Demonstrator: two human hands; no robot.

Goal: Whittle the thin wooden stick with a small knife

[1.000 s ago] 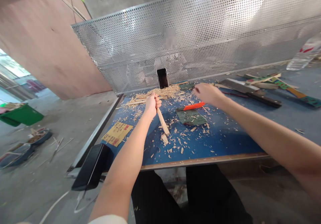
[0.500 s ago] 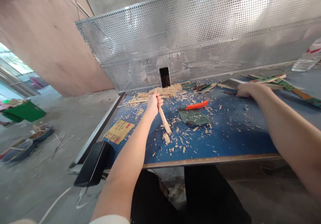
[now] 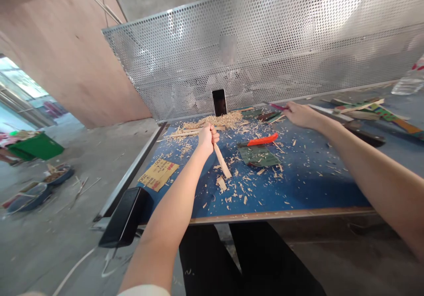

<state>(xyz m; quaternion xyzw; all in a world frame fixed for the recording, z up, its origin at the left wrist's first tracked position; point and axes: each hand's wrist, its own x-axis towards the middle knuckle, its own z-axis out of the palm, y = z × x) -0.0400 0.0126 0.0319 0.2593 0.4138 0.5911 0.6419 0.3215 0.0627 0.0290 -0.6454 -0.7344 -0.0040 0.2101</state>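
Note:
My left hand is closed in a fist around the top of a flat wooden stick. The stick slants down and to the right onto the blue table, among wood shavings. My right hand is stretched far across the table and pinches a thin reddish pencil-like stick that pokes out to the left of its fingers. An orange-handled knife lies between my two hands, above a dark green sheet.
A phone leans upright against the perforated metal screen behind a heap of shavings. A cleaver and painted sticks lie at the right. A yellow card lies at the left. A black box hangs off the table's corner.
My right hand went right to the tools by the cleaver, then swung back left with the thin reddish stick in its fingers. My left hand kept its grip on the wooden stick.

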